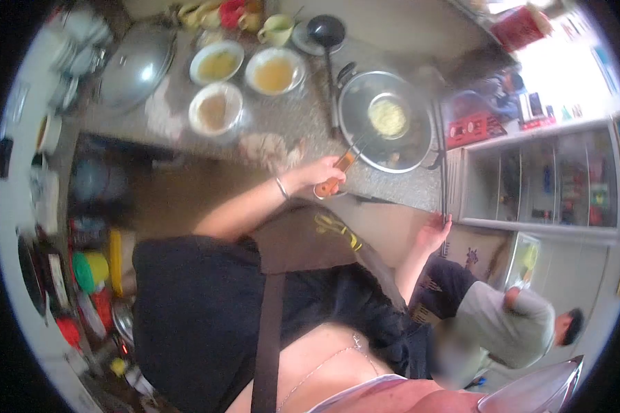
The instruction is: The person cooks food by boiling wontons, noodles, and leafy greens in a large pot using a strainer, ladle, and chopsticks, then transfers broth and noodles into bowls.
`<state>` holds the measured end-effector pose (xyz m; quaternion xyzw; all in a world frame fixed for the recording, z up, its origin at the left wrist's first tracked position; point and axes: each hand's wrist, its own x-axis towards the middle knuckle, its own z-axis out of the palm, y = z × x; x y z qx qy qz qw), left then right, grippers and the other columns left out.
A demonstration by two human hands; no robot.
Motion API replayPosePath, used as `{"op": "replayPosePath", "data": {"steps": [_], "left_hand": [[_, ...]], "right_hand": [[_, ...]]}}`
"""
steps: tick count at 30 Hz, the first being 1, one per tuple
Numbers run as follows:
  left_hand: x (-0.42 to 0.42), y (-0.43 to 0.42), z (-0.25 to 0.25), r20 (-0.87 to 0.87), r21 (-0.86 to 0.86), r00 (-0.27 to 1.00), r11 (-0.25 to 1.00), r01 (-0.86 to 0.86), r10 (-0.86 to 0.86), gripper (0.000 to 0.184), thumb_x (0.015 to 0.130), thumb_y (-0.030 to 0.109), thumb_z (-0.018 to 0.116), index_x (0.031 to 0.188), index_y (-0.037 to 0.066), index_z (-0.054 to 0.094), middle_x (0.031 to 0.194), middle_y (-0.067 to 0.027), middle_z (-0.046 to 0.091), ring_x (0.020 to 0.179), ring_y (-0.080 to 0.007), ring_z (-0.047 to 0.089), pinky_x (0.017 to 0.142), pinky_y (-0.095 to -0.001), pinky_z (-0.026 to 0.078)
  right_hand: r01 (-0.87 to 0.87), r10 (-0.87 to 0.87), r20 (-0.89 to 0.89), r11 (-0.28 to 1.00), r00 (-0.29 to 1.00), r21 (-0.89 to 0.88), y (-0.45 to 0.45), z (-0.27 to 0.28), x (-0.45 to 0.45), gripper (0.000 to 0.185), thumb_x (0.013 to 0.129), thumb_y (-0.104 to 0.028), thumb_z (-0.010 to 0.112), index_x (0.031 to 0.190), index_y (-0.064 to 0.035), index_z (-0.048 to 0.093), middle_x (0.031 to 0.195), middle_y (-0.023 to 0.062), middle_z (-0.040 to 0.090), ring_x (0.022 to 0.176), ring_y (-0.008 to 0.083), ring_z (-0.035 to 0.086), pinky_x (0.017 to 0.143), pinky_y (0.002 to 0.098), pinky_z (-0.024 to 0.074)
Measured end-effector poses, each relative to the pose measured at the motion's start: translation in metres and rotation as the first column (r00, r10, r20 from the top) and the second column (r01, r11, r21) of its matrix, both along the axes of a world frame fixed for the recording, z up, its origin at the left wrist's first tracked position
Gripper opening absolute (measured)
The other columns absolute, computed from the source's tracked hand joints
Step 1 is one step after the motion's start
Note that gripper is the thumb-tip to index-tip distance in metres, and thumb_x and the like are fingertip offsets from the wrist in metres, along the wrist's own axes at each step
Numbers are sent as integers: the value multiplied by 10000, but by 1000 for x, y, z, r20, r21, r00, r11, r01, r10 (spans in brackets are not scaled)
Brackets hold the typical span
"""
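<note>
My left hand (pixel 327 177) is closed round the wooden handle (pixel 334 175) of a skimmer. Its round metal head holds pale yellowish food, perhaps noodles (pixel 388 117), over the wide wok (pixel 348 117). Farther right, my right hand (pixel 432 234) is raised beside the counter edge. Its fingers seem closed on long thin dark rods (pixel 443 182) that look like cooking chopsticks; blur hides the exact grip. A black ladle (pixel 326 31) lies with its long handle beside the wok.
Three bowls with yellowish and brownish contents (pixel 217 63) (pixel 275 71) (pixel 215 110) stand left of the wok. A large metal lid (pixel 138 65) and crumpled cloth (pixel 272 150) share the counter (pixel 310 134). Right are a glass-fronted cabinet (pixel 544 182) and another person (pixel 510 320).
</note>
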<state>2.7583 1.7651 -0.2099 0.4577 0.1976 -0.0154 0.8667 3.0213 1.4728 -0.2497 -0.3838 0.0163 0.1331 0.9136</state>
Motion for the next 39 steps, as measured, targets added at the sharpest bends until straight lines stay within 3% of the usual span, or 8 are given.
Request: {"op": "replayPosePath", "data": {"steps": [12,19,21,26,30,33,36,39], "left_hand": [[-23,-6,-30,68,-251,996,968,-32,51,196,850,121,545,1004,48,447,775,-39,525,538,-123,558,441,-262,474],[-39,6,-16,72,-148,997,988,51,-41,194,848,114,549,997,56,439,750,-32,519,541,-104,544,459,-250,465],[-43,10,-29,78,-387,995,922,-22,56,197,846,114,551,1002,67,440,755,-31,521,540,-101,541,466,-247,465],[-33,19,-38,100,17,981,986,166,-167,225,825,103,558,1017,75,443,703,-47,529,496,-143,560,419,-274,469],[-48,22,-37,68,-375,998,927,17,9,247,842,105,544,1072,79,455,713,-40,534,554,-130,563,447,-268,461],[-29,24,-20,87,-16,992,995,95,-94,228,850,107,543,1053,52,456,770,-39,544,568,-114,558,461,-250,455],[-47,33,-6,102,20,985,990,138,-139,193,854,139,538,988,39,441,731,-34,522,558,-113,551,464,-259,450],[-48,37,-26,169,-340,984,935,103,-47,169,866,174,559,959,61,476,715,-11,528,528,-110,539,455,-242,442]], "right_hand": [[9,-16,-117,998,993,-56,15,-16,26,235,866,-213,567,1042,-61,601,914,115,620,878,219,585,870,336,490],[69,-69,-142,998,987,-5,36,6,-1,261,856,-208,575,1066,-53,592,931,103,592,896,221,571,876,331,481],[145,-148,-219,989,964,-28,34,-4,-2,256,847,-214,583,1045,-52,599,950,108,587,876,221,569,867,324,479],[192,-190,-220,981,957,-16,41,13,-27,200,839,-216,583,975,-73,618,904,91,589,838,198,565,814,287,483],[165,-161,-185,986,969,5,37,9,-30,213,826,-239,607,980,-93,616,896,73,584,852,177,564,800,297,506],[238,-230,-244,971,942,0,46,15,-32,211,826,-257,593,954,-92,618,834,55,616,750,155,604,693,277,537],[218,-211,-211,976,954,12,50,27,-41,202,829,-244,585,961,-96,618,836,51,610,748,156,605,710,285,533],[240,-231,-231,971,945,11,59,26,-40,198,841,-230,571,980,-97,616,833,65,590,763,160,585,733,291,517]]}}
